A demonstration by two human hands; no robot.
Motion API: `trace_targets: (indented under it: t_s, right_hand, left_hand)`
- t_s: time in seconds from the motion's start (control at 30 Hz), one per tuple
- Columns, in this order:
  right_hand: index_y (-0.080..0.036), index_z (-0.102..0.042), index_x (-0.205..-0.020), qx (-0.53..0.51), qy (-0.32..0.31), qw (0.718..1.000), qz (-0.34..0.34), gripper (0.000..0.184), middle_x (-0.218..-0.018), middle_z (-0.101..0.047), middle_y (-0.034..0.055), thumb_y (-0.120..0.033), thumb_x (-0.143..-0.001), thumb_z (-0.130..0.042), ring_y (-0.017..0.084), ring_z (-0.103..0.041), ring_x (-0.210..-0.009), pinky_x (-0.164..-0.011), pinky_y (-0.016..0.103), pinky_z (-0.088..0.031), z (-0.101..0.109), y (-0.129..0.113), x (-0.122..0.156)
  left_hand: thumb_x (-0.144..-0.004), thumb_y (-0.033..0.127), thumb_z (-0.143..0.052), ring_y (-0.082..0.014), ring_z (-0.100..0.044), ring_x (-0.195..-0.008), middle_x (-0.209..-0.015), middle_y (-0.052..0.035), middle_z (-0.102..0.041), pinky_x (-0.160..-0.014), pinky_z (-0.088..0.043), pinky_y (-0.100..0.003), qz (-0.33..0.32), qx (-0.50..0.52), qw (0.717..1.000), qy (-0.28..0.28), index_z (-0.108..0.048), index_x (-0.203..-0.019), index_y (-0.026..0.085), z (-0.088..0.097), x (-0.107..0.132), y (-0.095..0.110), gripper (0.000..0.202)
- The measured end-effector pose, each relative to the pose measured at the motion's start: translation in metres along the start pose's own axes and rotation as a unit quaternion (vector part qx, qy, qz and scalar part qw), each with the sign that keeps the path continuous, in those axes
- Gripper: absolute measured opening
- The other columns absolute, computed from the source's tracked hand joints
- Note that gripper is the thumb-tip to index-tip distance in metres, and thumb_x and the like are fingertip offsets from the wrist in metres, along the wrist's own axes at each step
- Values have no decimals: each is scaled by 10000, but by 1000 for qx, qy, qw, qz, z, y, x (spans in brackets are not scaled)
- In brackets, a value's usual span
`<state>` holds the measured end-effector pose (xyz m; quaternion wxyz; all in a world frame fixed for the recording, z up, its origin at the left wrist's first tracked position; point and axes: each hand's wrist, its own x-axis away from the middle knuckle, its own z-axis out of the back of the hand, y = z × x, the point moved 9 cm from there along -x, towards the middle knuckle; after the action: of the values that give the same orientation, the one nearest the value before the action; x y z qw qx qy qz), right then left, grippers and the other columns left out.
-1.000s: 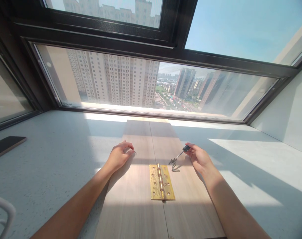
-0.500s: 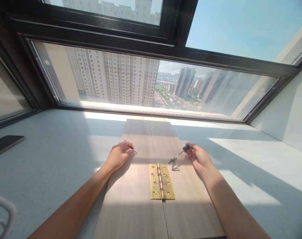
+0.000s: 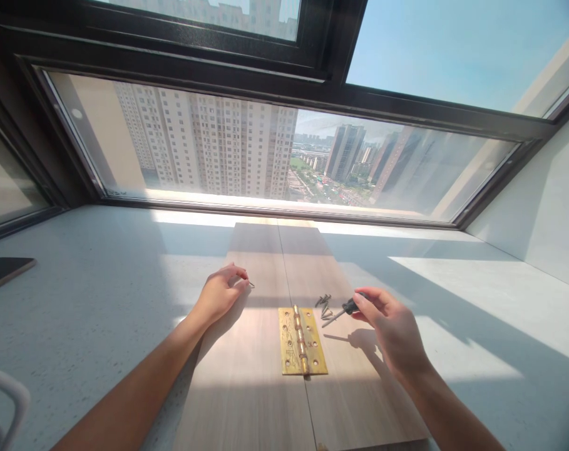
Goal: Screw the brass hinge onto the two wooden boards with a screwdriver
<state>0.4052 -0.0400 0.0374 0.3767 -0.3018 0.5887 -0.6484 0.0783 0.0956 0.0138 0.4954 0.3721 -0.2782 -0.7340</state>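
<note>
A brass hinge point(image 3: 297, 341) lies unfolded across the seam between two pale wooden boards point(image 3: 246, 401). My right hand point(image 3: 387, 319) is closed around the dark handle of a screwdriver point(image 3: 343, 308), its shaft slanting down and left above the right board. Several loose screws point(image 3: 325, 305) lie on that board, just above and right of the hinge. Over the left board's edge, my left hand point(image 3: 222, 291) pinches a small screw point(image 3: 251, 285) between thumb and fingers. The screw's head end is hidden by the fingertips. Screw holes show in both hinge leaves.
The boards rest on a pale speckled sill point(image 3: 96, 269) in front of a dark-framed window point(image 3: 284, 219). A phone-like dark slab point(image 3: 7, 272) lies at the far left. A white curved tube point(image 3: 14, 394) stands at the lower left.
My right hand has drawn back toward me with the screwdriver, whose tip moved from the screws to beside the hinge. My left hand stays almost where it was, still pinching the screw.
</note>
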Motion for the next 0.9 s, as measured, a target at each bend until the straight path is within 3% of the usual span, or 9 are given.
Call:
trace_targets:
  t_s: [0.2, 0.73, 0.9]
  right_hand:
    - [-171, -645, -890, 9, 20, 1000, 3, 407, -768, -708, 74, -455, -626, -768, 269, -690, -746, -460, 268, -546, -1, 4, 25]
    - [-181, -639, -911, 12, 67, 997, 31, 416, -783, -705, 76, -484, -653, -758, 259, -688, -765, -449, 247, -527, 7, -2, 24]
    - [-183, -650, -889, -29, 95, 995, 14, 388, -797, -710, 67, -454, -642, -778, 236, -676, -800, -542, 253, -537, 34, 6, 9]
  left_hand:
    - [-790, 323, -525, -303, -450, -1298, -1098, -47, -696, -1047, -362, -410, 2, -5, 1000, 2, -642, -852, 245, 0, 0, 0, 154]
    - [-787, 319, -517, -302, -450, -1297, -1082, -57, -697, -1052, -359, -418, -1, -9, 1000, 2, -643, -834, 240, 0, 0, 2, 156]
    - [-793, 323, -510, -308, -440, -1304, -1078, -58, -697, -1047, -366, -422, -6, -14, 1000, -6, -639, -835, 241, 0, -1, 3, 159]
